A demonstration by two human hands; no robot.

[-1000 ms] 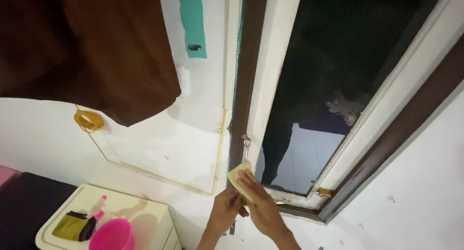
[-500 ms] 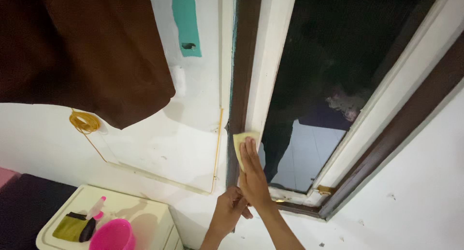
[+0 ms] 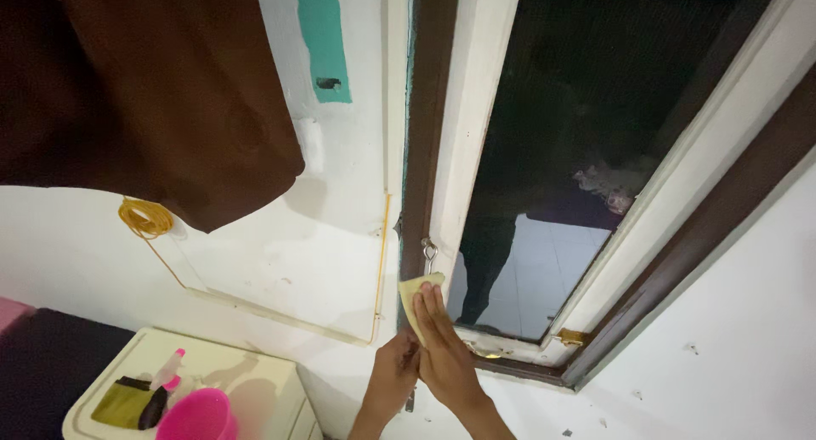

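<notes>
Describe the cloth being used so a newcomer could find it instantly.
Find the tall dark window and follow its white frame down. Near the bottom, under a small metal hook, the right hand presses a pale yellow cloth, the only soft yellowish thing on the frame.

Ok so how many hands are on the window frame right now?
2. The right hand presses a pale yellow cloth flat against the white painted window frame; the left hand sits just below and beside it, at the frame's lower edge. None appear hidden.

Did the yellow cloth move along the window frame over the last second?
Yes. The yellow cloth under the right hand went up the white window frame toward the metal latch, then slid back down slightly, ending a little higher than it began.
</notes>
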